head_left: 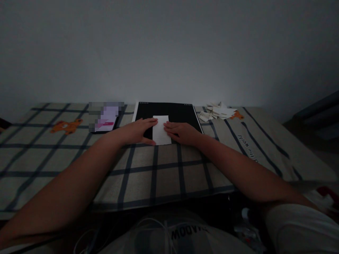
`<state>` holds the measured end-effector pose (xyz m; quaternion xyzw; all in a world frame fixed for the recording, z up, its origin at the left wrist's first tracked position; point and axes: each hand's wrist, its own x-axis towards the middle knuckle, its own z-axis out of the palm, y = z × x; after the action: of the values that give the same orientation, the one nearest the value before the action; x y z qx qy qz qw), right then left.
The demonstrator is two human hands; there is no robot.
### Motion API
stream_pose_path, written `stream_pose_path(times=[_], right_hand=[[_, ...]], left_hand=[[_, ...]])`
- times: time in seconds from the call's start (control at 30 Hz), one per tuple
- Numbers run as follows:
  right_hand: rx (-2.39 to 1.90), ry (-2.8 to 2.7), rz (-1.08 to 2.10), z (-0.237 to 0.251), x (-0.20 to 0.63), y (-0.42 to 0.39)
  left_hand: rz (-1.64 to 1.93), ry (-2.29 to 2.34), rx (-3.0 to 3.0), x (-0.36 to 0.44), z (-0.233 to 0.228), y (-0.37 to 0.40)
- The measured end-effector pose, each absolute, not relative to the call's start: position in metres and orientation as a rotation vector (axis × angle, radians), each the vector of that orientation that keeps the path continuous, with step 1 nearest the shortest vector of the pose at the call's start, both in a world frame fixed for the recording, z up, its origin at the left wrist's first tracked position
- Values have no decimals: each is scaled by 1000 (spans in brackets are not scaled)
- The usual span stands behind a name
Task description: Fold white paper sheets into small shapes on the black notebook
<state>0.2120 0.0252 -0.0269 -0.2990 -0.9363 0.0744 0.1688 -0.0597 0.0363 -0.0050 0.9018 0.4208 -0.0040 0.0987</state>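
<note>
A small white sheet of paper [161, 132] lies upright in my view on a black sheet with white edges [174, 110], and its lower end reaches the near edge of that sheet. My left hand [137, 131] rests at the paper's left side, fingertips on its upper left edge and thumb stretched apart toward its lower left corner. From the other side, my right hand [184, 133] lays its stretched fingers on the paper's right edge. Both hands look flat and open, pressing rather than gripping. The black sheet is partly hidden under the hands.
A phone with a lit screen [108, 116] lies left of the black sheet. Several torn paper scraps [218, 111] are heaped to its right. A checked tablecloth [164, 176] with orange animal prints covers the table, which stands against a grey wall [164, 49].
</note>
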Motion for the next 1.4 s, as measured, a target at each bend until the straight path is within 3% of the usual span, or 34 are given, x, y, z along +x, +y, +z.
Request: stream_pose_path(times=[0.73, 1.4], right_hand=[[-825, -2671, 167, -31, 214, 28], [-839, -2661, 160, -29, 212, 27]], left_hand=[[-19, 1219, 2641, -61, 0, 36], [340, 1258, 2747, -51, -17, 48]])
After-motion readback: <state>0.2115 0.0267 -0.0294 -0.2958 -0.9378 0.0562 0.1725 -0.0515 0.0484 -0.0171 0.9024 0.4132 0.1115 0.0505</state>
